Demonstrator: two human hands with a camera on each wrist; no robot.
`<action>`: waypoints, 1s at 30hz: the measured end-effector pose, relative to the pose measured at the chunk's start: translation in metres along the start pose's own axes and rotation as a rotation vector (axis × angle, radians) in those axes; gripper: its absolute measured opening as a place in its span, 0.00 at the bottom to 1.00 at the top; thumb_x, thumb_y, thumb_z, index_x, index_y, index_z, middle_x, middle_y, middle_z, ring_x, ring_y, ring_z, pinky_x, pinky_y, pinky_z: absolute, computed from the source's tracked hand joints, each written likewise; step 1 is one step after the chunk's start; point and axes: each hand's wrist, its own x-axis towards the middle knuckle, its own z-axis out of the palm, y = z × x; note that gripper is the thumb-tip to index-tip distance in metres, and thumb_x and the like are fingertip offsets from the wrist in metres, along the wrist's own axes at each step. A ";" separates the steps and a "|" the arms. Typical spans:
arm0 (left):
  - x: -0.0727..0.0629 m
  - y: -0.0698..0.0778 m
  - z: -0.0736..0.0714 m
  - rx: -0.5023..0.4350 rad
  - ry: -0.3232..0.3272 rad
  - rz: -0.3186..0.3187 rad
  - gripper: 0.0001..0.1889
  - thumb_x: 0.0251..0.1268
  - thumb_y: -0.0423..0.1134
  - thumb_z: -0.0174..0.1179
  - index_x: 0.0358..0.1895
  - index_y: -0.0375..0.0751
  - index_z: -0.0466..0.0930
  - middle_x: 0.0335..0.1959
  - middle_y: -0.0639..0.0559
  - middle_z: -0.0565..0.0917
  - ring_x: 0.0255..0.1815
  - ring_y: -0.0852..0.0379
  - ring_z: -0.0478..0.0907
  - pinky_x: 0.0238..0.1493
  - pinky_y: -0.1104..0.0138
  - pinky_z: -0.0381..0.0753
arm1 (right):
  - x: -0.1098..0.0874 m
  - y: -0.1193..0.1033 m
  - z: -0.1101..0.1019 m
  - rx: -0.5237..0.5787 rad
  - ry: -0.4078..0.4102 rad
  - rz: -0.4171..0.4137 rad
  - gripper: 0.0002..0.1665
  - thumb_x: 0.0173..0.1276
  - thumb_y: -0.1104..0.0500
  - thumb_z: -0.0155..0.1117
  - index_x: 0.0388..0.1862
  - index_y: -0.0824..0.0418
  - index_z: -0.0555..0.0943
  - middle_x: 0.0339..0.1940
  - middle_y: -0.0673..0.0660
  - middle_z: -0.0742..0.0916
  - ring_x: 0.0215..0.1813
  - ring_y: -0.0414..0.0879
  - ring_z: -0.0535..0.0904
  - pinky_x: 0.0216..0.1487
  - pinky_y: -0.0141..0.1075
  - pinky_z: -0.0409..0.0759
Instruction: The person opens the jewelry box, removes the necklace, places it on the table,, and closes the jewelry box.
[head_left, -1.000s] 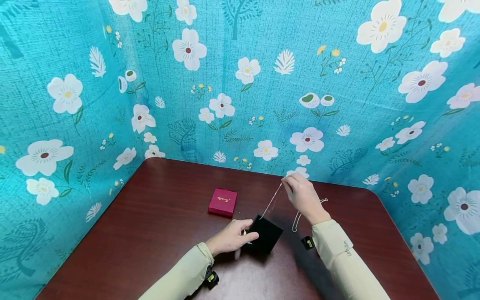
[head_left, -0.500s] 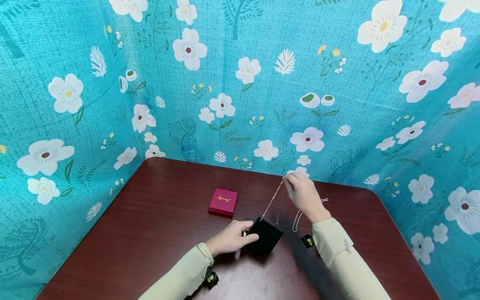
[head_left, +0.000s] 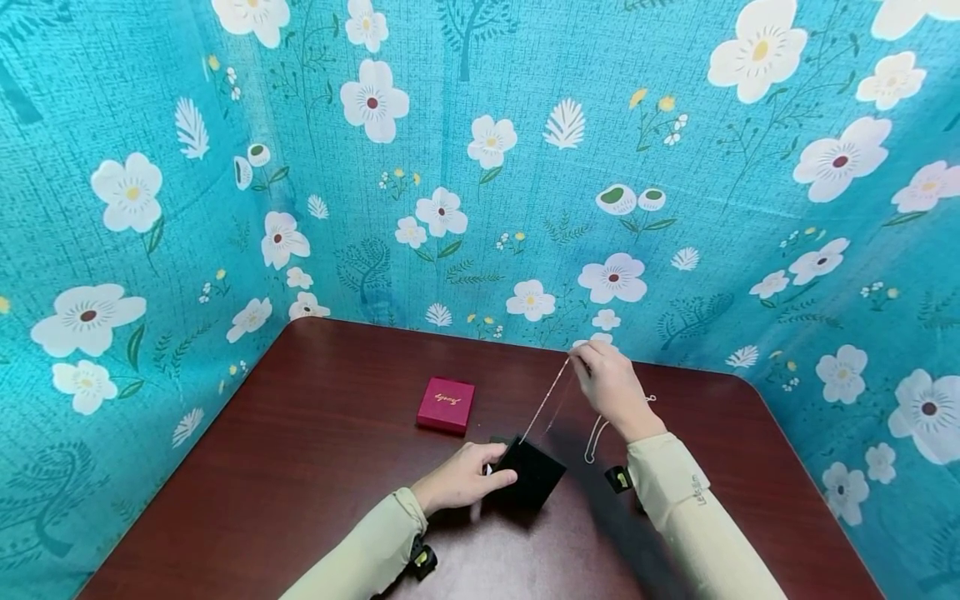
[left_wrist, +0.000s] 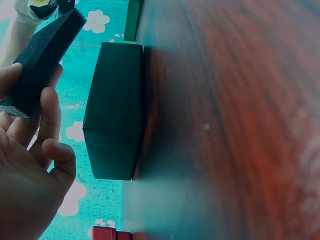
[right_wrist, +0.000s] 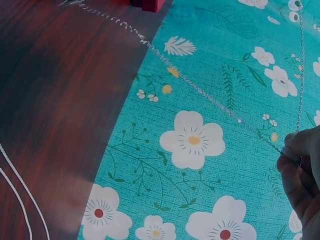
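My left hand (head_left: 467, 479) holds a black foam pad (head_left: 538, 472) tilted over the table. In the left wrist view, thumb and fingers pinch this dark slab (left_wrist: 42, 60). With thumb and fingertips, my right hand (head_left: 609, 385) pinches a thin chain necklace (head_left: 545, 398), raised to the upper right of the pad. One strand runs taut down to the pad's upper corner; the other hangs loose. The right wrist view has the taut strand of the necklace (right_wrist: 200, 91) crossing in front of the curtain. A black box (left_wrist: 114, 110) stands on the table beyond the left fingers.
A red jewelry box (head_left: 446, 404) with gold lettering lies to the left of the pad. Beyond the right wrist, a second, pale chain (head_left: 592, 442) rests on the dark red table (head_left: 337, 417). A flowered turquoise curtain (head_left: 442, 275) encloses the table's back and sides.
My right hand has risen slightly and shifted a little to the right, with the chain still pinched. The loose strand has swung. My left hand and the pad have stayed almost in place.
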 end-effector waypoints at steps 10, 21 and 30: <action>0.000 0.000 -0.001 0.008 0.000 0.014 0.05 0.69 0.45 0.55 0.43 0.53 0.76 0.34 0.65 0.81 0.28 0.69 0.70 0.38 0.73 0.72 | 0.004 0.002 -0.007 -0.013 0.006 -0.002 0.08 0.56 0.72 0.68 0.35 0.66 0.83 0.30 0.57 0.81 0.33 0.50 0.77 0.32 0.40 0.76; -0.002 -0.001 0.000 -0.004 -0.004 0.000 0.09 0.69 0.45 0.55 0.48 0.52 0.78 0.40 0.64 0.83 0.34 0.70 0.73 0.44 0.72 0.73 | 0.006 0.005 -0.015 -0.034 0.015 0.009 0.09 0.56 0.71 0.69 0.37 0.66 0.84 0.32 0.58 0.84 0.36 0.52 0.79 0.35 0.42 0.78; -0.002 0.000 -0.001 -0.026 -0.009 -0.011 0.08 0.69 0.44 0.55 0.47 0.51 0.78 0.39 0.63 0.83 0.23 0.66 0.79 0.46 0.72 0.73 | 0.007 0.012 -0.022 -0.039 0.031 0.015 0.06 0.56 0.71 0.69 0.34 0.65 0.83 0.30 0.58 0.83 0.35 0.52 0.78 0.35 0.43 0.78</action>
